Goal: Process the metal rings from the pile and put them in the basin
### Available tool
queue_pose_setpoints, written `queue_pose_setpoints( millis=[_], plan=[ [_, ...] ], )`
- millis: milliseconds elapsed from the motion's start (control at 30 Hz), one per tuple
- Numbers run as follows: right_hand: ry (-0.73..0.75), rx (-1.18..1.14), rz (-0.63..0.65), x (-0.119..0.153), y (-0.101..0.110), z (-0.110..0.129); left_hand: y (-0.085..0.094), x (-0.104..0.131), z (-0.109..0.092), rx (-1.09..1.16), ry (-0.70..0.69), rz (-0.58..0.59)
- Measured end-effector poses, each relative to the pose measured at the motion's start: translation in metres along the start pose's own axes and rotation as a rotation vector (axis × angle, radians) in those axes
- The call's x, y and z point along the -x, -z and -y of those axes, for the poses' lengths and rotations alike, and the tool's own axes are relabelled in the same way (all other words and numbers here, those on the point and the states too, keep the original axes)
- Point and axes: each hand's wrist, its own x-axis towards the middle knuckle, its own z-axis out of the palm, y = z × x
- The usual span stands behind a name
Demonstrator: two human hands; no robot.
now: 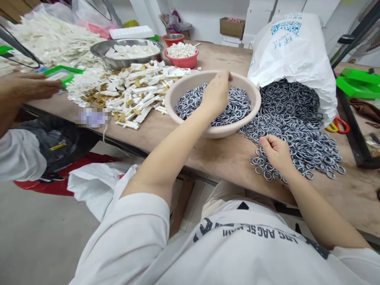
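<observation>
My left hand is over a pale pink bowl, its fingers curled closed above the grey metal-looking rings inside. Whatever those fingers may hold is hidden. To the right, my right hand rests at the near edge of a heap of loose rings, thumb and fingers pressed together. I cannot make out if a ring is in that grip. The heap spills from the mouth of a tipped white sack printed in blue.
Left of the bowl lies a pile of white and brown strips. Behind it are a steel basin and a red bowl of white pieces. A co-worker's hand is at far left. Scissors lie beside the sack.
</observation>
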Motion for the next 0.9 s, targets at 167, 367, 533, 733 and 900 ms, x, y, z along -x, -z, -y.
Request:
queue_pose_setpoints(
  millis=[167,367,533,733,900],
  plan=[
    [-0.015,0.014,-0.103,-0.006,0.024,-0.011,0.022,0.033,-0.039,0.060,-0.179,-0.073],
    [-0.085,0.143,-0.151,-0.016,0.065,-0.048,-0.048,0.106,-0.072,0.022,-0.426,0.412],
    [-0.119,0.181,-0.176,-0.010,0.072,-0.068,-0.104,0.110,-0.061,-0.226,-0.340,0.576],
    [-0.099,0.029,-0.176,-0.006,0.063,-0.070,-0.103,0.097,-0.071,0.278,-0.152,0.441],
    [-0.030,-0.263,-0.044,-0.003,0.051,-0.060,-0.111,0.116,-0.114,0.948,0.210,0.489]
  ],
)
